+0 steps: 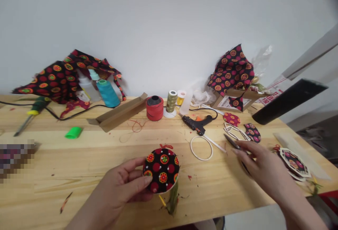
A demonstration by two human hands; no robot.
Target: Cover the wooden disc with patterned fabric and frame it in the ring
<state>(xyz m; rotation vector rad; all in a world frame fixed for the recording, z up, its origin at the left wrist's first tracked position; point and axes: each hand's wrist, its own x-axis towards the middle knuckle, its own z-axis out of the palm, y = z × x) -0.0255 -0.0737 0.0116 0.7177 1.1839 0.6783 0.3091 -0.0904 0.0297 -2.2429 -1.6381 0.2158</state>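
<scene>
My left hand [132, 182] pinches a round fabric-covered disc [163, 165] by its left edge, thumb on top. The disc is black with red dots and orange-green flower motifs, and a red cord loop [166, 146] sticks out at its top. Below it hang a dark green tuft [173, 200] and a thin yellow stick. On the right, my right hand [260, 165] has its fingers closed around dark scissors [231, 141], whose blades point to the upper left. The handles are partly hidden by the hand. A thin white ring [201, 148] lies between both hands.
A black glue gun [196, 123], thread spools [155, 108] and a cardboard tray [121, 114] stand behind. Patterned fabric [232, 68] is heaped over a box. White frames [236, 131] and a finished-looking octagonal piece [294, 163] lie right; a screwdriver [29, 119] lies left.
</scene>
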